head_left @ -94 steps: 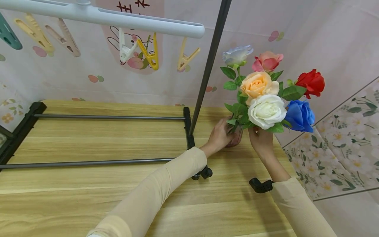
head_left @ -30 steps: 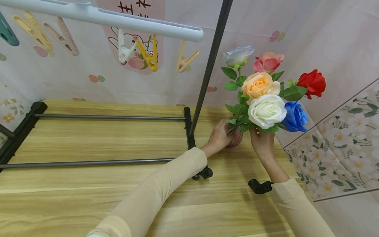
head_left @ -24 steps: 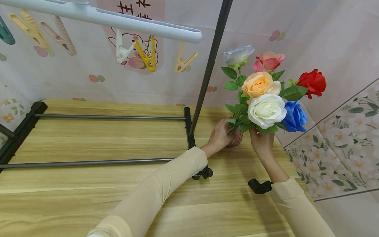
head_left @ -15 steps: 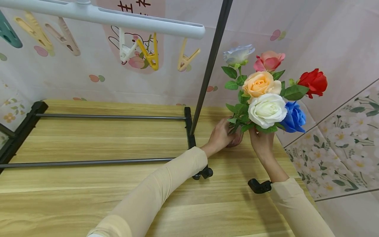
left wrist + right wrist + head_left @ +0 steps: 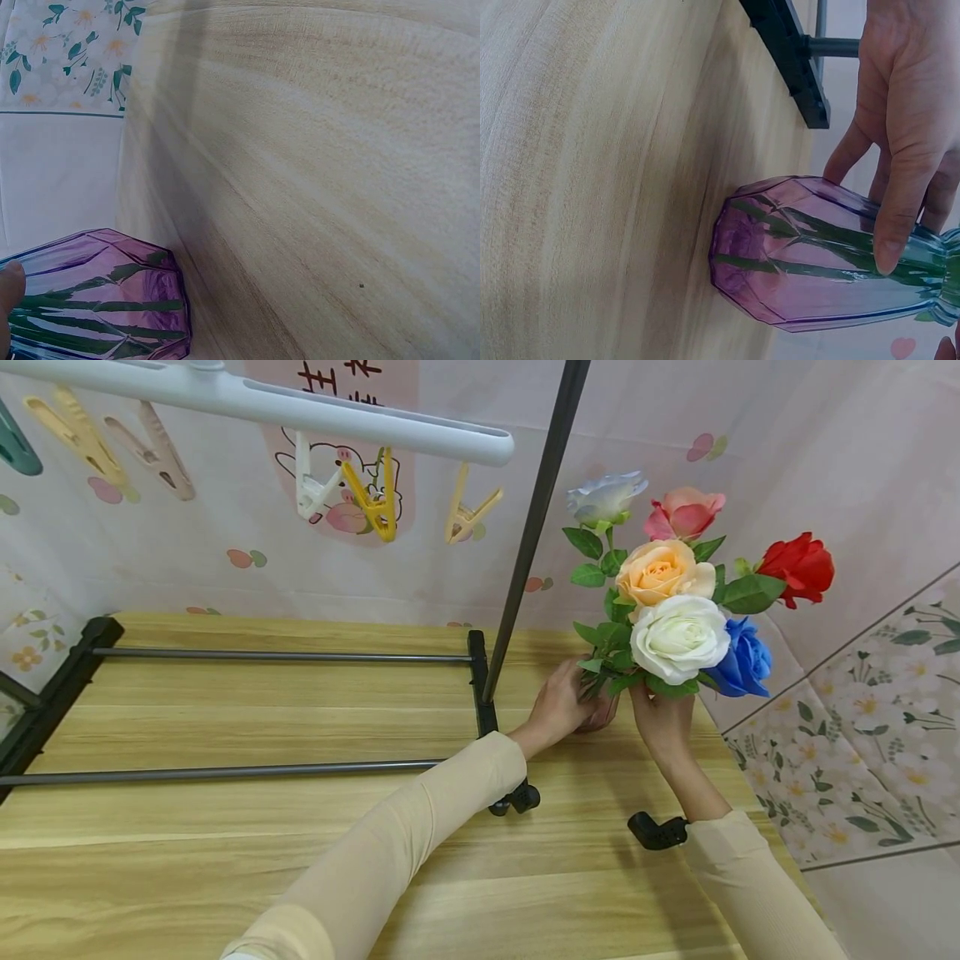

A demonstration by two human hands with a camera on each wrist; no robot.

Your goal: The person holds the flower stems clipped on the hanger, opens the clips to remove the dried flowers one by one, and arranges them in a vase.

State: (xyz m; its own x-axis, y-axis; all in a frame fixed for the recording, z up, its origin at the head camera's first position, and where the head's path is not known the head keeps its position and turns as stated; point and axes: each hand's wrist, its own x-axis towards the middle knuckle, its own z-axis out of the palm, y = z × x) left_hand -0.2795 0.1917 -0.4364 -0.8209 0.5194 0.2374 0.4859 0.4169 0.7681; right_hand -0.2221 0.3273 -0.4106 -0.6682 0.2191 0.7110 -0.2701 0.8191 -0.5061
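Observation:
A pink-to-blue faceted glass vase (image 5: 817, 262) with green stems inside stands on the wooden table. My left hand (image 5: 564, 700) grips it below the neck; in the right wrist view the thumb lies across the near side, the fingers behind. Above it spread a white rose (image 5: 679, 639), a peach rose (image 5: 663, 572), a pink rose (image 5: 684, 513), a red rose (image 5: 798, 570), a pale blue rose (image 5: 606, 497) and a blue rose (image 5: 741, 658). My right hand (image 5: 666, 720) has curled fingers under the white and blue roses, at the blue rose's stem; leaves and petals mostly hide the grip.
A black rack base (image 5: 482, 685) with an upright pole (image 5: 534, 527) stands just left of the vase. Overhead, a pale blue hanger bar (image 5: 375, 422) carries several clothes pegs (image 5: 375, 502). A flowered panel (image 5: 877, 727) borders the table's right edge.
The blue rose has shifted left and closer in beneath the white rose. Both hands stay at nearly the same places. The hanging pegs sway slightly.

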